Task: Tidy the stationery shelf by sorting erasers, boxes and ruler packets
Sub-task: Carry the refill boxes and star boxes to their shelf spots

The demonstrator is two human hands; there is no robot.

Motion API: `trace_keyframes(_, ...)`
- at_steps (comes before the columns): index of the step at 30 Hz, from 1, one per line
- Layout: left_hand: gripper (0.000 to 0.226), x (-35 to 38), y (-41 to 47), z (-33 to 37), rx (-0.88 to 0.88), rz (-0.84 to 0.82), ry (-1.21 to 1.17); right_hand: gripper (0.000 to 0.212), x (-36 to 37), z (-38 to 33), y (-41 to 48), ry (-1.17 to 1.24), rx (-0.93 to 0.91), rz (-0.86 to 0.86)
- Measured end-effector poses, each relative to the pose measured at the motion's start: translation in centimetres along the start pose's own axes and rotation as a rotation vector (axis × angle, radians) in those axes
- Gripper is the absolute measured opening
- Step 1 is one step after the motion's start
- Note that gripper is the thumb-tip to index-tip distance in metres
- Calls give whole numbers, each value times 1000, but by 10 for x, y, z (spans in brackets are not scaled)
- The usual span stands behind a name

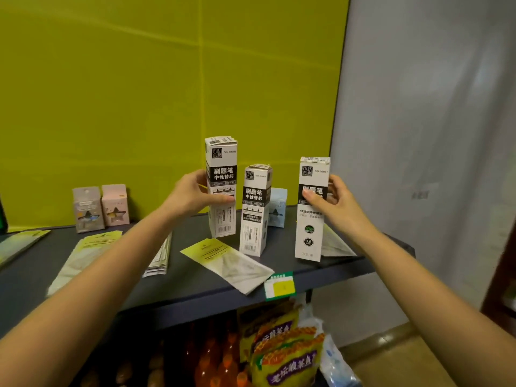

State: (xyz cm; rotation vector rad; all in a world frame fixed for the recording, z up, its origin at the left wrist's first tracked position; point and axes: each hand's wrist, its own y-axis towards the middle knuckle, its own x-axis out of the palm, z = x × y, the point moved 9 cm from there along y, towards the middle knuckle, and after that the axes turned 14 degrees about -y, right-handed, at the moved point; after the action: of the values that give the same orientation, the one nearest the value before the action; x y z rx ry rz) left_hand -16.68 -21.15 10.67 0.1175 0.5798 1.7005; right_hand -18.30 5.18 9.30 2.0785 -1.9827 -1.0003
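left box (pixel 223 163), a tall carton of thin printed card, is gripped round its middle by the left hand (pixel 195 196), and the matching right box (pixel 311 227) is gripped by the right hand (pixel 333 203) near the front edge of the dark shelf (pixel 195 277), both long axes upright. the middle box (pixel 254 213) is left standing free between them, nearer the left hand, so the side gaps are judged decisive for closing the row. flat glossy ruler packets (pixel 227 261) are spread around the bases, where slipping may be expected
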Motion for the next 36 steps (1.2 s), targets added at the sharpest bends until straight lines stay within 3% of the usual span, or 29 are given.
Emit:
trace_keyframes(11, 58, 18, 28, -42, -110, 94, 25, 39, 37, 32, 52, 59, -59, -148)
trace_keyframes(15, 55, 27, 36, -54, -131, 5, 57, 39, 44, 38, 62, 65, -61, -179)
trace_keyframes(23, 55, 33, 43, -72, -178, -72, 16, 64, 52, 58, 66, 7, -29, -246)
trace_keyframes(28, 47, 34, 44, -74, -199, -131, 7, 48, 49, 66, 68, 25, -26, -277)
trace_keyframes(32, 76, 33, 42, -73, -246, -182, -64, 50, 46, 69, 72, 49, -31, -352)
trace_keyframes(36, 81, 34, 43, -77, -322, -239, -194, 50, 39, 78, 81, 91, -1, -396)
